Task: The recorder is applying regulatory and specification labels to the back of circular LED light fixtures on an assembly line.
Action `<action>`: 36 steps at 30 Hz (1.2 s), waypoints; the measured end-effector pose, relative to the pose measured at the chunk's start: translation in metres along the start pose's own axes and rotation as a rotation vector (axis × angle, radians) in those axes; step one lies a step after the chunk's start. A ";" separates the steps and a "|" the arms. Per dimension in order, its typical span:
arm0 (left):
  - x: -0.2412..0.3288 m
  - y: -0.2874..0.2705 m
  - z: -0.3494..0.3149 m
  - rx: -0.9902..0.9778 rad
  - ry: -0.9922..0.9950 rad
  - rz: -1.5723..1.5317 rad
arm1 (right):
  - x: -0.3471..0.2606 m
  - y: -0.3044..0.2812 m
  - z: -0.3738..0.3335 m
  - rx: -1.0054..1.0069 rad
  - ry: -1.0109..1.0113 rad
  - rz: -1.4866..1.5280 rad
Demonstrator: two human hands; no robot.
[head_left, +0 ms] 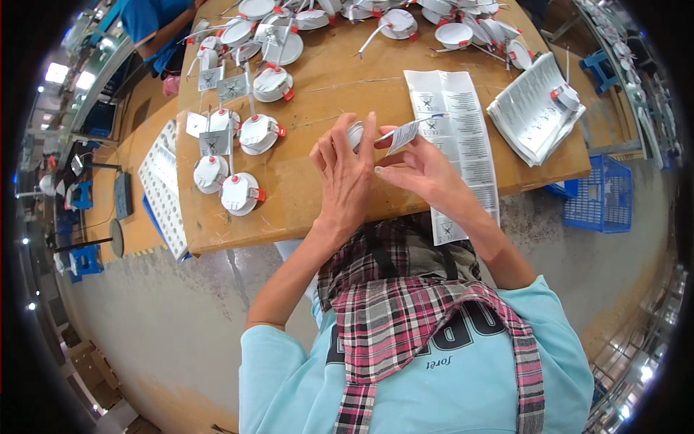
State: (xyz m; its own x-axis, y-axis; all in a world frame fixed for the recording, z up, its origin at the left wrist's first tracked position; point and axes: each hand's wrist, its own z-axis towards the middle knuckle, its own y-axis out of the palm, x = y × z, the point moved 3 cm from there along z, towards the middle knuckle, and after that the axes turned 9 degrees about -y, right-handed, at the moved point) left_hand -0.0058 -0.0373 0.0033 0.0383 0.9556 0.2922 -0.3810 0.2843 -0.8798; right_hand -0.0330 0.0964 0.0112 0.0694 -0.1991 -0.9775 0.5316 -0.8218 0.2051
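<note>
A plaid apron over a light blue shirt fills the lower frame, and both forearms rise from it to meet above the near edge of the bench, about midway along it.

The left hand is curled around a small round white lamp, of which only a sliver of the rim shows past the fingers; the grip is closed on it. The right hand pinches a narrow white label between thumb and forefinger. The label's long axis slants up and to the right, its lower end pointing at the lamp, so the lamp lies just to the left of the right fingertips, almost touching. A thin wire seems to run on from the label's upper end, though it is too fine to be sure.

The bench is bare, scuffed plywood. Just beyond the right hand lies a long paper sheet of printed labels, hanging over the near edge. Toward the right corner sits a stack of folded leaflets with one lamp on top. Near the left edge stand more lamps, smooth white plastic discs with red clips, some with grey cards. More lamps crowd the far edge. At the far left corner a person in a blue sleeve works.
</note>
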 end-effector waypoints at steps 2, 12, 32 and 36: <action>0.005 0.004 -0.004 0.010 0.046 0.016 | -0.002 0.000 0.000 0.034 -0.008 0.038; 0.007 -0.002 -0.010 -0.161 -0.017 -0.274 | 0.012 -0.012 -0.002 0.119 -0.089 0.246; -0.033 0.003 0.004 -0.599 -0.454 -1.692 | -0.009 -0.009 0.017 0.185 -0.114 -0.180; -0.033 0.009 -0.008 -0.685 -0.585 -1.996 | -0.006 -0.004 0.017 0.157 -0.130 -0.102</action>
State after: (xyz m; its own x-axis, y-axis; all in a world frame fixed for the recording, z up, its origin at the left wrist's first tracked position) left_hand -0.0029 -0.0652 -0.0173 -0.4006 -0.6319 0.6635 0.0916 0.6929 0.7152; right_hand -0.0503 0.0919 0.0172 -0.0924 -0.1696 -0.9812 0.3918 -0.9121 0.1207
